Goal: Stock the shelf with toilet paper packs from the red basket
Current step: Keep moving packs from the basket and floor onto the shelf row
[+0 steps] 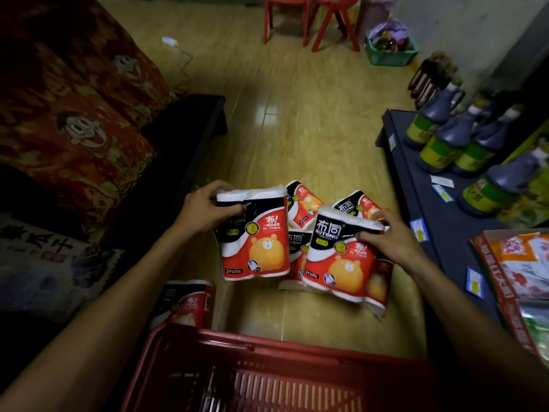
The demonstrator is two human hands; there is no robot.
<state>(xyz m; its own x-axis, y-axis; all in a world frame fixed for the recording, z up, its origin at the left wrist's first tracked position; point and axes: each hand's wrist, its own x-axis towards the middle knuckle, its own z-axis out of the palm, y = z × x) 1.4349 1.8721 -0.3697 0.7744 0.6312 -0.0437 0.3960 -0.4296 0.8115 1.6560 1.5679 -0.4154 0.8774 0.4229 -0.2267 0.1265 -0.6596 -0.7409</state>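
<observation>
Above the red slatted plastic basket point(267, 379), each hand grips one red-black-white two-roll toilet paper pack (bear printed): left hand point(205, 208) pinching left pack point(255, 236), right hand point(389, 236) clasping right pack point(338, 257).

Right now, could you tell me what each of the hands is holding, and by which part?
Each grips a two-roll toilet paper pack by its top edge: the left hand holds the left pack, the right hand the right pack.

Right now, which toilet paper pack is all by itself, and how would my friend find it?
Start at the red basket at the bottom. Just past its far left corner, one toilet paper pack lies on the floor. The other packs cluster together farther out or are held in the hands; this one sits alone against the basket rim.
</observation>
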